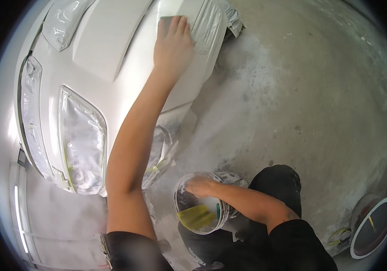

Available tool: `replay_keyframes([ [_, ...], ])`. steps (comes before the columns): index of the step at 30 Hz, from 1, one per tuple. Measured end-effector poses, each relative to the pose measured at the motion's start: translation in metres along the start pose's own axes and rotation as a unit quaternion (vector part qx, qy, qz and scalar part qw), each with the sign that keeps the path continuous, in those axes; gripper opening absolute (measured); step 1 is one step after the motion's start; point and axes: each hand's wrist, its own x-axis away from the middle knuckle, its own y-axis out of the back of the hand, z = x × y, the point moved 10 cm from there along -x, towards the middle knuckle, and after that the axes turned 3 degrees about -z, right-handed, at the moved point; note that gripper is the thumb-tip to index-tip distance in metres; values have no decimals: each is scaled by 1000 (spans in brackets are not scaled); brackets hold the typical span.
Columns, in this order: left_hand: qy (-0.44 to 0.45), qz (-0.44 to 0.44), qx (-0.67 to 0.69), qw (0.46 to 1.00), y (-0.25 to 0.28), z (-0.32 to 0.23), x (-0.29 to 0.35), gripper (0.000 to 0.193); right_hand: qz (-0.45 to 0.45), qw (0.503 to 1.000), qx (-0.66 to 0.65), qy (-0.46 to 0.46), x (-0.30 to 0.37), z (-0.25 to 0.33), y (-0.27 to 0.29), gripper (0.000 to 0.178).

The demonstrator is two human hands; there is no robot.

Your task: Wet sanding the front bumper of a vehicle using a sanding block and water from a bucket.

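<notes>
My left hand [174,49] reaches far forward and presses a flat dark grey pad [168,21] against the white car bumper [135,86]. Its fingers lie over the pad, which looks like a sanding pad, and part of it is covered by them. Down between my knees, my right hand [199,186] dips into a bucket [175,198] with whitish smears on its wall. The fingers of that hand are blurred, so what they hold, if anything, is not visible. A yellow-green cloth [196,217] hangs inside the bucket near its front rim.
Clear masking film covers the car's lamp [85,140] and other openings. Grey concrete floor [293,95] with white dust spreads to the right. At the lower right stands a round container [358,226] with a white rim, beside a yellow-green roll of tape [339,236].
</notes>
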Motion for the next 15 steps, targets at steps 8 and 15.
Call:
replay_keyframes([
  [8,12,91,4,996,14,-8,93,55,-2,1000,2,-3,10,-6,-7,10],
  [15,20,51,36,998,4,-10,39,44,-38,999,-7,6,18,-5,9,10],
])
